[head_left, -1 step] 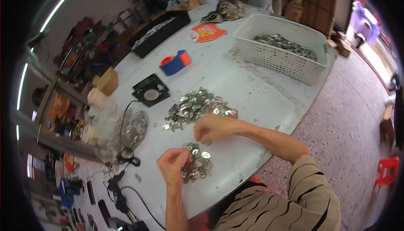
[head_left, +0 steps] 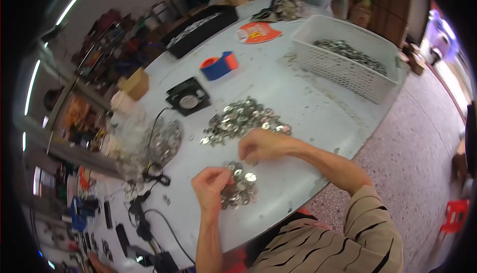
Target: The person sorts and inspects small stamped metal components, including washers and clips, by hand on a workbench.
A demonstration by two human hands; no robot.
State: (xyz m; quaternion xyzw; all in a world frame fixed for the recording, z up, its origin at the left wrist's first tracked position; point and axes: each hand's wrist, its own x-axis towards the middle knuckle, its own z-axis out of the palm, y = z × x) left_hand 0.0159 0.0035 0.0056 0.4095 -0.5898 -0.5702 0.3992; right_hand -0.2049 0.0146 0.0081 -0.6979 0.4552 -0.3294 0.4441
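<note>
A larger pile of small, shiny, washer-like metal discs (head_left: 236, 119) lies mid-table, and a smaller pile of discs (head_left: 243, 193) lies nearer to me. My left hand (head_left: 211, 183) rests at the left side of the smaller pile, thumb and forefinger pinched together. Between the two piles, just above the table, is my right hand (head_left: 263, 146), its fingers curled and closed. What either hand holds, if anything, is too small or hidden to make out. Part of the larger pile's near edge is covered by the right hand.
A white perforated basket (head_left: 343, 71) of metal pieces stands far right. A black fan (head_left: 189, 96), a blue-and-orange tape dispenser (head_left: 218, 66), an orange hand fan (head_left: 258, 33) and a black tray (head_left: 198, 32) lie beyond the piles. Clear plastic bags (head_left: 164, 141) and black cables (head_left: 144, 223) are left.
The whole view has shifted a little, so everything appears slightly further right and higher. Both hands keep nearly the same pose and place beside the piles.
</note>
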